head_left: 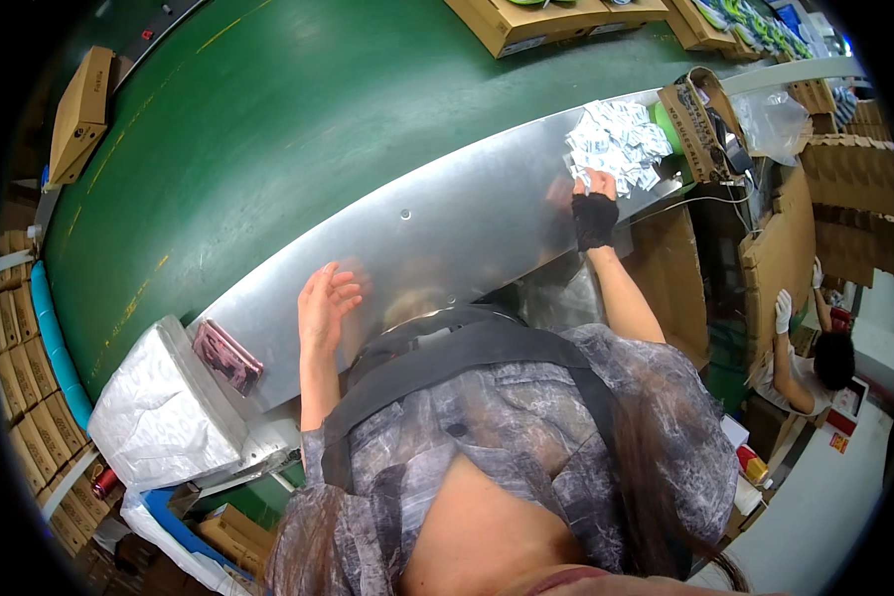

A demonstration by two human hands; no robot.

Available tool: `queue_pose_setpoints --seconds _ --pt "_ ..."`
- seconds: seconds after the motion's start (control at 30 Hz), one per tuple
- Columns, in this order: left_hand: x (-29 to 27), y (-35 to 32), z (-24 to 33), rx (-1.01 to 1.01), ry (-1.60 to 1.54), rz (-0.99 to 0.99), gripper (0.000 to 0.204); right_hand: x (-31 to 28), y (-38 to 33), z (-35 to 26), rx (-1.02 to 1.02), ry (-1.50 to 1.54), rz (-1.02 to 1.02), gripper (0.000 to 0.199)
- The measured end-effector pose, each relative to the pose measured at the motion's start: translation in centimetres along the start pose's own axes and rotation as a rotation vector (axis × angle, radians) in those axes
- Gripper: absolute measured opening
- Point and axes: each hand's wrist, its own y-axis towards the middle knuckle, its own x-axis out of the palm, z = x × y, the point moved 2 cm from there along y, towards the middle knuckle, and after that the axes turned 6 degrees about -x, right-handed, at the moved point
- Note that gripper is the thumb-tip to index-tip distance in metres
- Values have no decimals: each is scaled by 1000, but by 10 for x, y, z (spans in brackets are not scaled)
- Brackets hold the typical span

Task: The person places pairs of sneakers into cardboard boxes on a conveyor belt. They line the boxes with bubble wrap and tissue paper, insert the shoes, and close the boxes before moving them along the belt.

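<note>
- Green conveyor belt [298, 109] fills the upper part of the view, with a curved sheet-metal counter [437, 238] running along its near edge, where the person stands.
- Far left, flat cardboard pieces [15, 387] stand stacked on edge beside the line, within reach.
- A white padded bundle [159, 407] sits at the left end of the counter, and a small pinkish flat object [226, 356] lies just beside it on the metal.
- The left hand [326, 303] is open, fingers loosely spread, hovering just over the bare metal and holding nothing; it seems parked there for balance.
- The right hand [593, 199], in a black fingerless glove, is stretched far out to the pile of small white packets [616, 144]; its fingers curl into the pile's near edge, apparently pinching a few.
- That pile rests at the right end of the counter, beside an open cardboard box [695, 124].
- Far right, another person in white gloves [783, 310] works among cartons.
</note>
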Motion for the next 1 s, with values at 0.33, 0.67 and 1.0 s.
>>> queue_pose_setpoints --seconds 0.33,0.67,1.0 --pt "44 7 0 -17 133 -25 34 -1 -42 56 52 -96 -82 25" --pt "103 2 7 -14 250 -460 48 0 -36 -138 431 1160 -535 19" --pt "43 44 -26 -85 -12 -154 22 23 105 -149 -761 494 -313 45"
